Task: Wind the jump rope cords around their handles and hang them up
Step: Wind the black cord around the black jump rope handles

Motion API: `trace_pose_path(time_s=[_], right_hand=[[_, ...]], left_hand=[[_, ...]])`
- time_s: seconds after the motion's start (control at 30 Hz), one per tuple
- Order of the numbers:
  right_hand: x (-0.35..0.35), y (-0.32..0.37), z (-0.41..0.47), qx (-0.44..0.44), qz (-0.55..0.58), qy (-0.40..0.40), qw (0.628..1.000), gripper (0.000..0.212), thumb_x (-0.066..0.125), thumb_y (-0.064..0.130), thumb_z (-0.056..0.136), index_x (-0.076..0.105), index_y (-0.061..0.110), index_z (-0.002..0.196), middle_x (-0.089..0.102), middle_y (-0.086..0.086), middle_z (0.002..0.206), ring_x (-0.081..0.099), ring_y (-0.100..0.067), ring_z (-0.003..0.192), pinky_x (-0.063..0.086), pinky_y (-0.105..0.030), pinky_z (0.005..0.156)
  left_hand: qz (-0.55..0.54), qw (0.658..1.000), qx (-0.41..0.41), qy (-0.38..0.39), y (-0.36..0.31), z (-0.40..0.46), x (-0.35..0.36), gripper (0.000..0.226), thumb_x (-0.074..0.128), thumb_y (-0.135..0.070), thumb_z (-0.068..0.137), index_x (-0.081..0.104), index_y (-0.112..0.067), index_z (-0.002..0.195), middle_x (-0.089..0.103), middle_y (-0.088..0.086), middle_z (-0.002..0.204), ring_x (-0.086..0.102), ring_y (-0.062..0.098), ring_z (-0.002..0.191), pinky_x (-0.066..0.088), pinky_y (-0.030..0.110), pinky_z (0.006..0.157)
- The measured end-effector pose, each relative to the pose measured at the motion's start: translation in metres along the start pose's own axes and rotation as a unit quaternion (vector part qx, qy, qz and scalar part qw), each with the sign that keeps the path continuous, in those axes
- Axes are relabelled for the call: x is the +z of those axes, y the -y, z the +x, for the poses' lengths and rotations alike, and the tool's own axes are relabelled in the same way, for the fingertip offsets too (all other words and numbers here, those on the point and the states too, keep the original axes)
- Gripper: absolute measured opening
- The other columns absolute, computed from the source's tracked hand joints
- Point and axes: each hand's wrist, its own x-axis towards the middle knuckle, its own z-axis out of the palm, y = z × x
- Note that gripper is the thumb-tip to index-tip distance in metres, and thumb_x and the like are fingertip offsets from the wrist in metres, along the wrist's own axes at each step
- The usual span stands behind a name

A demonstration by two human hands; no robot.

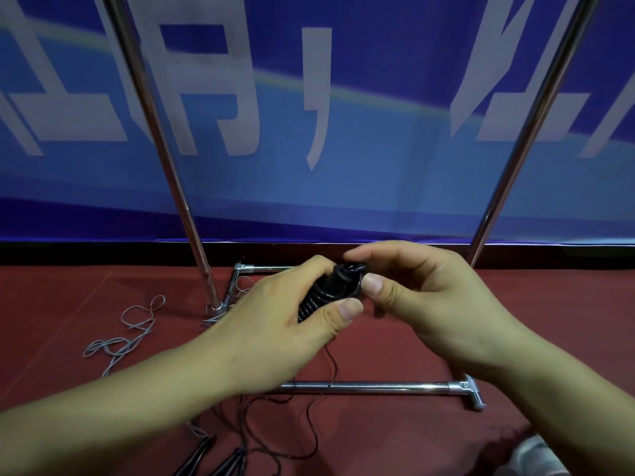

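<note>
My left hand (285, 321) grips black jump rope handles (330, 290) with black cord coiled around them. At the top end of the handles, my right hand (422, 304) pinches the cord between thumb and fingers. A loose length of black cord (311, 427) hangs from the handles and trails over the red floor toward me. A grey rope cord (132, 333) lies tangled on the floor at the left. More black handles (220, 458) lie at the bottom edge.
A chrome rack stands in front of me: two slanted uprights (161, 146) (536, 125), a near base bar (378, 386) and a far base bar (264, 269). A blue banner (378, 173) hangs behind. A shoe (532, 455) shows at the bottom right.
</note>
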Motion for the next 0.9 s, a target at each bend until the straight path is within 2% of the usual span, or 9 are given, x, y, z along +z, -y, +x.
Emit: trace_pose_path(time_s=[0.13, 0.3, 0.43, 0.6, 0.67, 0.77, 0.9], right_hand=[[0.004, 0.001, 0.0, 0.008, 0.03, 0.017, 0.999, 0.034, 0.071, 0.017, 0.078, 0.07, 0.016, 0.112, 0.073, 0.002, 0.092, 0.064, -0.004, 0.074, 0.052, -0.021, 0.069], [0.012, -0.001, 0.0, 0.022, 0.075, -0.019, 0.997, 0.027, 0.071, 0.014, 0.075, 0.07, 0.013, 0.103, 0.068, -0.001, 0.08, 0.062, -0.008, 0.064, 0.05, -0.023, 0.062], [0.016, -0.001, -0.001, 0.023, 0.077, -0.045, 0.996, 0.017, 0.072, 0.003, 0.082, 0.072, 0.012, 0.095, 0.065, -0.005, 0.073, 0.06, -0.013, 0.061, 0.05, -0.025, 0.061], [0.021, 0.0, 0.001, 0.025, 0.121, -0.054, 0.991, 0.018, 0.083, 0.01, 0.072, 0.076, 0.014, 0.088, 0.066, -0.004, 0.068, 0.058, -0.014, 0.061, 0.05, -0.027, 0.065], [0.021, 0.002, 0.002, 0.032, 0.136, -0.056, 0.989, 0.018, 0.079, 0.01, 0.069, 0.079, 0.016, 0.086, 0.067, -0.005, 0.067, 0.059, -0.016, 0.061, 0.05, -0.028, 0.065], [0.02, 0.006, 0.002, 0.029, 0.139, -0.045, 0.989, 0.022, 0.085, 0.011, 0.068, 0.079, 0.012, 0.088, 0.072, -0.011, 0.074, 0.063, -0.019, 0.064, 0.052, -0.027, 0.066], [0.021, 0.012, -0.001, 0.017, 0.132, -0.062, 0.989, 0.021, 0.075, 0.014, 0.067, 0.077, 0.009, 0.088, 0.072, -0.014, 0.073, 0.066, -0.021, 0.064, 0.056, -0.028, 0.064]], left_hand=[[-0.029, 0.999, -0.013, -0.002, -0.001, 0.0, -0.002, 0.031, 0.052, -0.061, 0.091, 0.057, -0.031, 0.098, 0.057, -0.02, 0.065, 0.051, 0.001, 0.059, 0.037, 0.013, 0.057], [-0.024, 1.0, -0.011, 0.003, 0.0, -0.002, 0.0, 0.04, 0.044, -0.071, 0.086, 0.054, -0.033, 0.096, 0.053, -0.017, 0.065, 0.047, 0.001, 0.057, 0.037, 0.018, 0.057], [-0.021, 0.999, -0.023, 0.016, -0.002, -0.005, 0.0, 0.022, 0.045, -0.052, 0.098, 0.053, -0.032, 0.094, 0.047, -0.017, 0.059, 0.041, 0.003, 0.051, 0.034, 0.02, 0.054], [-0.027, 0.999, -0.025, -0.037, -0.007, -0.004, 0.001, 0.017, 0.048, -0.045, 0.093, 0.053, -0.033, 0.082, 0.051, -0.016, 0.057, 0.046, 0.004, 0.049, 0.036, 0.014, 0.051], [-0.041, 0.998, -0.024, -0.048, -0.008, -0.003, 0.001, 0.016, 0.05, -0.042, 0.092, 0.055, -0.031, 0.081, 0.052, -0.016, 0.055, 0.046, 0.003, 0.049, 0.035, 0.012, 0.05], [-0.04, 0.997, -0.02, -0.062, -0.009, -0.003, 0.0, 0.014, 0.051, -0.039, 0.086, 0.06, -0.029, 0.083, 0.053, -0.019, 0.055, 0.048, 0.002, 0.05, 0.036, 0.012, 0.051], [-0.027, 0.996, -0.013, -0.09, -0.007, -0.002, 0.001, 0.028, 0.05, -0.051, 0.08, 0.064, -0.028, 0.079, 0.053, -0.014, 0.057, 0.048, 0.003, 0.052, 0.036, 0.015, 0.051]])
